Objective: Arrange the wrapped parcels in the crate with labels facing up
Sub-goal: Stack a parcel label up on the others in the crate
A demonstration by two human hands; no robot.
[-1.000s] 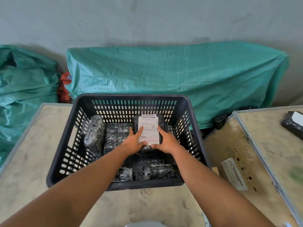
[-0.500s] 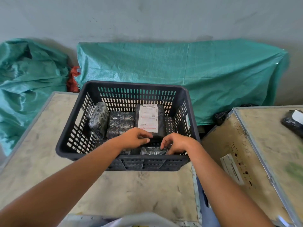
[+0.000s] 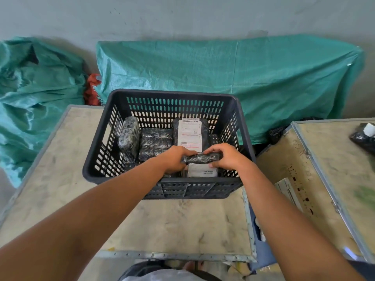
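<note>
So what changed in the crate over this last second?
Both hands, left and right, let go of the labelled parcel, drew back to the near side and lifted a small wrapped parcel. The crate and the other parcels stayed put.

The crate [image 3: 239, 126] is dark, matt plastic, its walls pierced with slots. The parcels inside are wrapped in glossy black film that wrinkles and catches the light; the one at 12 o'clock in the crate [image 3: 206, 128] carries a smooth white paper label [image 3: 189, 135]. The parcel held at the near wall [image 3: 200, 158] has the same shiny, creased wrap. The table [image 3: 176, 224] has a worn, scuffed, matt board top, edged in dull metal. At 3 o'clock, the case [image 3: 332, 171] shows similar matt board with metal trim. At 12 o'clock, the green tarpaulin [image 3: 223, 72] is woven plastic with a slight sheen.
</note>
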